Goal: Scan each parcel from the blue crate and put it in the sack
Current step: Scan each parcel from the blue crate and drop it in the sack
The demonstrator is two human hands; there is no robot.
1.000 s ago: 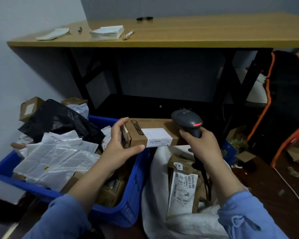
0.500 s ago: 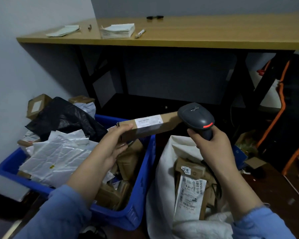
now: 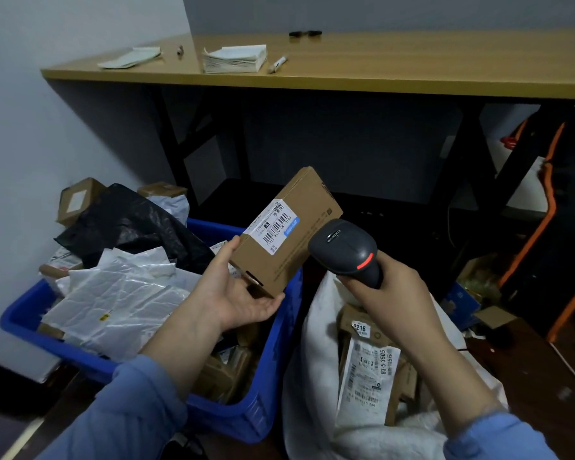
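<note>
My left hand (image 3: 236, 290) holds a brown cardboard parcel (image 3: 289, 234) by its lower end, tilted up over the crate's right rim, its white barcode label facing me. My right hand (image 3: 389, 293) grips a black handheld scanner (image 3: 346, 249) with a red light, its head right beside the parcel's right edge. The blue crate (image 3: 266, 386) at lower left is full of white poly mailers, a black bag and brown boxes. The white sack (image 3: 316, 327) stands open at lower right and contains labelled parcels (image 3: 369, 373).
A wooden table (image 3: 379, 68) with black legs spans the back, carrying paper stacks and pens. Small cardboard boxes (image 3: 78, 199) sit behind the crate by the wall. Black and orange bags (image 3: 545, 200) and cardboard scraps lie at the right.
My left hand has turned the parcel from lying flat and level to tilted upright with the label facing me. The scanner has moved down slightly beside it.
</note>
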